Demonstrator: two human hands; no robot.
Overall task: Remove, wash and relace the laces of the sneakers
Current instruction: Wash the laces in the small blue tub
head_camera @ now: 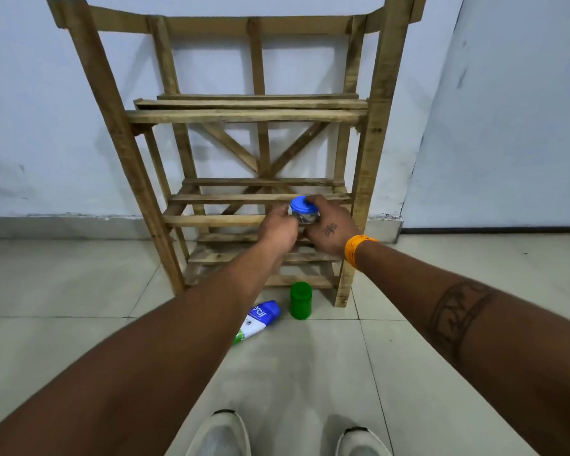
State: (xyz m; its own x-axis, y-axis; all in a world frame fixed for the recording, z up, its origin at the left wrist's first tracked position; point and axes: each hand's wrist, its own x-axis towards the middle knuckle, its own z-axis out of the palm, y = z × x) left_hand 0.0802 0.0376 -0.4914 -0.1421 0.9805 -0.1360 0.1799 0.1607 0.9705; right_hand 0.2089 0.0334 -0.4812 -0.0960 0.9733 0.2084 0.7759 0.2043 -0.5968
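Note:
Both arms reach forward to a wooden slatted rack (244, 116) standing against the wall. My right hand (329, 227) grips a small clear jar with a blue lid (301, 209) at the rack's lower shelf, fingers over the lid. My left hand (278, 227) touches the jar's left side from below. Two pale sneakers (221, 434) are on my feet at the bottom edge; the right one (362, 442) shows only its toe. No laces are visible.
A green-lidded jar (300, 300) stands on the tiled floor in front of the rack. A blue and white bottle (259, 320) lies on its side beside it. The right wall (507, 126) forms a corner near the rack.

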